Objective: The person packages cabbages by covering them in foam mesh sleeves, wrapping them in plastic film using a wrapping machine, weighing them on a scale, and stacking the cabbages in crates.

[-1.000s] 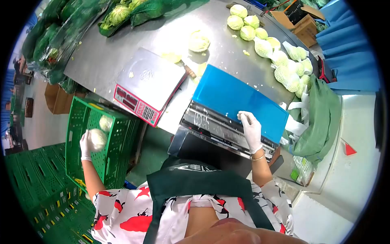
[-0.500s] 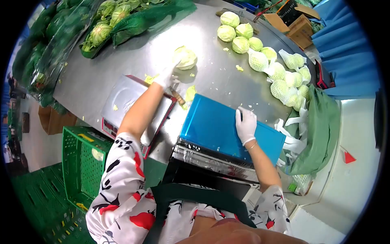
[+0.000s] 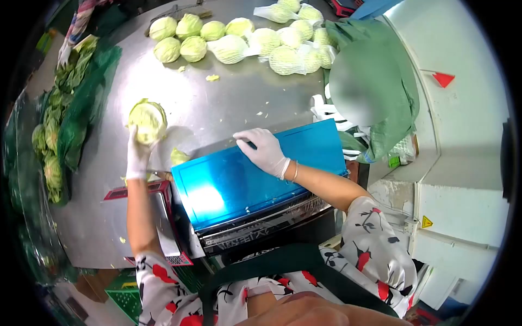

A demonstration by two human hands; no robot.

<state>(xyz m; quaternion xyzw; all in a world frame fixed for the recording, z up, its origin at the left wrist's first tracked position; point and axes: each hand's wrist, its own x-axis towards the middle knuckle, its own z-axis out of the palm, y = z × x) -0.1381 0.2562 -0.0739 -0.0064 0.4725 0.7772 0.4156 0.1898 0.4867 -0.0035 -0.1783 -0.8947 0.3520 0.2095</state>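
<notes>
In a white glove, my left hand (image 3: 139, 155) grips a pale green cabbage (image 3: 147, 122) from its near side, over the steel table. Whether the cabbage still touches the table I cannot tell. My right hand (image 3: 265, 151), also gloved, is over the far edge of a blue-topped box (image 3: 255, 174); its fingers are bent but apart, with nothing between them. A loose leaf (image 3: 179, 157) lies between the cabbage and the box. Below my left forearm stands a scale (image 3: 147, 223) with a red edge.
Bare cabbages (image 3: 193, 49) and net-wrapped cabbages (image 3: 266, 42) line the table's far side. A green sack (image 3: 375, 70) stands at the right. Green mesh with leafy vegetables (image 3: 76, 119) lies at the left. Another person's gloved hand (image 3: 64, 54) shows at the top left.
The view has swung right, shifting the table's contents left. My left hand now has a fuller grip on the cabbage. My right hand has moved to the box's far edge.
</notes>
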